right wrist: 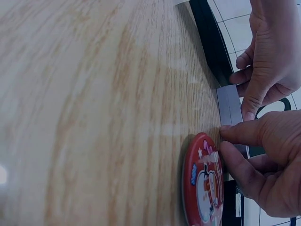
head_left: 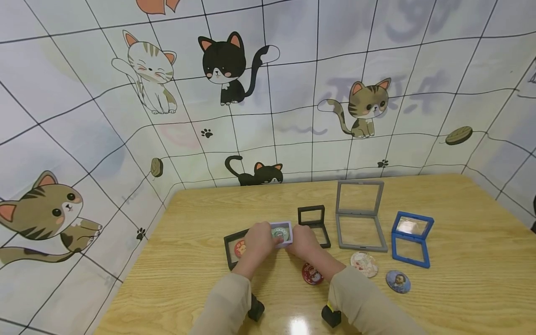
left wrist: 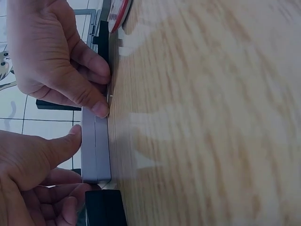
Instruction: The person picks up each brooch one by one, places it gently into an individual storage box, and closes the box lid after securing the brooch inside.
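Note:
A small lavender display frame (head_left: 281,223) sits on the table between both hands, with a pale green round badge (head_left: 279,233) inside it. My left hand (head_left: 258,239) holds its left part, the thumb laid along the near side and the fingers curled behind. At its right end, my right hand (head_left: 304,241) pinches the frame near the table. The left wrist view shows the frame's side (left wrist: 95,150) with a thin seam along its length. Left of it lies a black frame (head_left: 228,251) holding a red badge (head_left: 240,249), partly hidden by my left hand.
A red badge (head_left: 312,274) lies beside my right forearm. Rightward are a white badge (head_left: 364,264) and a blue portrait badge (head_left: 398,281). Behind them stand opened frames: a small black one (head_left: 311,208), a grey one (head_left: 361,215) and a blue one (head_left: 411,237). A cat-printed wall covering (head_left: 293,139) borders the table.

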{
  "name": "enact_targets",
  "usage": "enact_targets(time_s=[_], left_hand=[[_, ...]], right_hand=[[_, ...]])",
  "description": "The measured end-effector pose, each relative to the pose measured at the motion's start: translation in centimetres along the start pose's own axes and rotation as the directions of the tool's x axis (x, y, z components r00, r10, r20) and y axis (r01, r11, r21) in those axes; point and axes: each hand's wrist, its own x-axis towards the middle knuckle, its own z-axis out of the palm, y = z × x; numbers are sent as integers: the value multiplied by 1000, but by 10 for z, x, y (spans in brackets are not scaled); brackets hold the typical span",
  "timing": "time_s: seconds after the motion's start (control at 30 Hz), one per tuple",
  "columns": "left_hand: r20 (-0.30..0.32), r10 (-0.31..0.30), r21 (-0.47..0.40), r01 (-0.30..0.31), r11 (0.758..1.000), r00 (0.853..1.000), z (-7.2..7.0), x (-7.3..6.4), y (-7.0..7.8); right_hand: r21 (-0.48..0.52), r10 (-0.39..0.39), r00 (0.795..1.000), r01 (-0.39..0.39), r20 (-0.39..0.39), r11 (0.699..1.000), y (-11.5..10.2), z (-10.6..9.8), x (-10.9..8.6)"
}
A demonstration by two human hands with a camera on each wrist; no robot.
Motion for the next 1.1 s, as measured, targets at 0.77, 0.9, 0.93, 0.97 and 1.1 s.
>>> enact_targets(time_s=[0.77,0.9,0.93,0.97,1.1], left_hand=[[4,12,-4,-12,1000,1000,7,-4,3],[-6,26,-46,-27,999,1000,7,-1,3],[-10,30,-54,-30,998,1000,7,0,2],[-12,33,-56,-34,998,999,7,0,2],[-20,44,-72,-45,996,999,3,2,1]], right_hand=[[-24,11,1000,-10,23,1000,3,2,-4],[-60,15,999,-13,38,998,1,-3,-2],[-63,16,999,-14,40,998,0,-4,-2],[-67,14,999,-12,41,998,0,-5,-2],[-61,27,998,-23,52,998,-2,-13,-3]])
